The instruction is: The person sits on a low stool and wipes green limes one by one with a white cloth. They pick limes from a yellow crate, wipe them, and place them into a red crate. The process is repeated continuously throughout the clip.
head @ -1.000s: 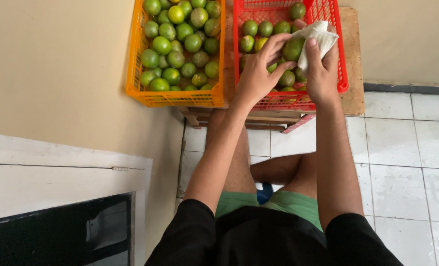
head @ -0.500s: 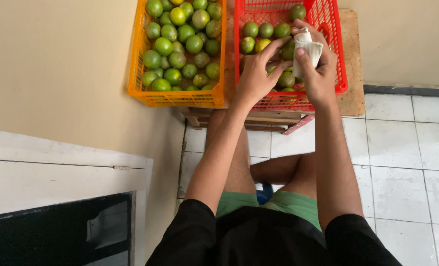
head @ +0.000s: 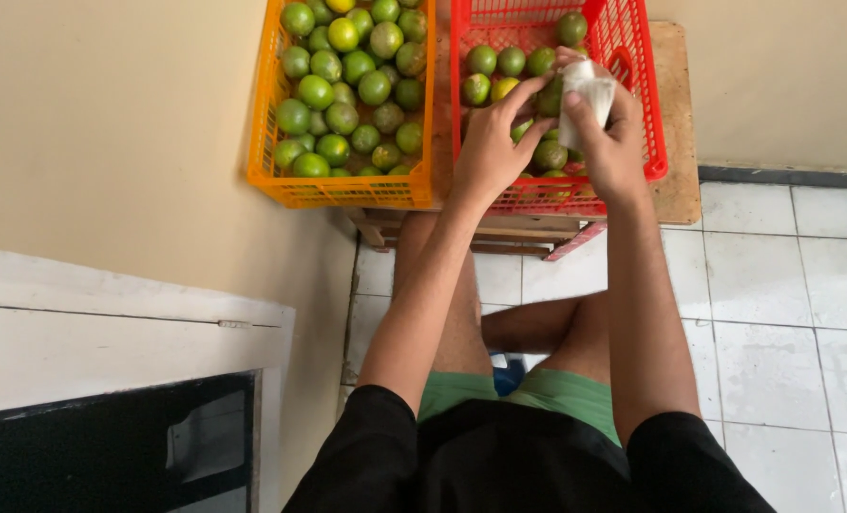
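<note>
White cloth (head: 587,95) has dropped lower since earlier; our right hand (head: 613,142) clamps it, our left hand (head: 490,142) fingers close on a lime (head: 522,128) in the red crate (head: 632,57).

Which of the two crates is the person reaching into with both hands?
The red crate, on the right. Both hands are over its limes; the fuller orange crate beside it is untouched.

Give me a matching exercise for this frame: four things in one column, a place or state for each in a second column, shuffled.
1. orange crate
2. red crate
3. white cloth
4. left hand

a. held in the right hand
b. nearly full of green limes
c. fingers on a lime
d. both hands over it

Pairs: 1-b, 2-d, 3-a, 4-c
</note>
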